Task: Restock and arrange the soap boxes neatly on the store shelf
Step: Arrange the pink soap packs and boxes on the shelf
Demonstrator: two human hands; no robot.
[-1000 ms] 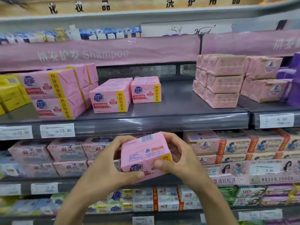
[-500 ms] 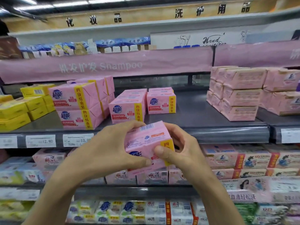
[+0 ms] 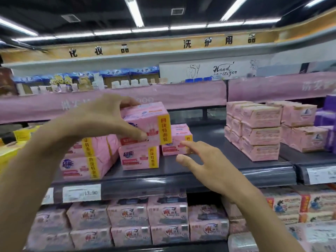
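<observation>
Ceiling lights (image 3: 134, 11), hand sanitizer sign (image 3: 225, 70), pink shelf banner (image 3: 181, 93), price label (image 3: 81, 193), purple packs (image 3: 327, 120)

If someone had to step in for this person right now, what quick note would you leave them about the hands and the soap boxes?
Left hand: grips a pink soap box, held right over the front single box on the shelf; I cannot tell if they touch.
Right hand: open, fingers spread, holding nothing, near the rear box.
Done: a two-high stack stands at the left.
Left to do: probably set the held box down squarely, line up the fronts, then fill the bare stretch of shelf to the right.
</observation>
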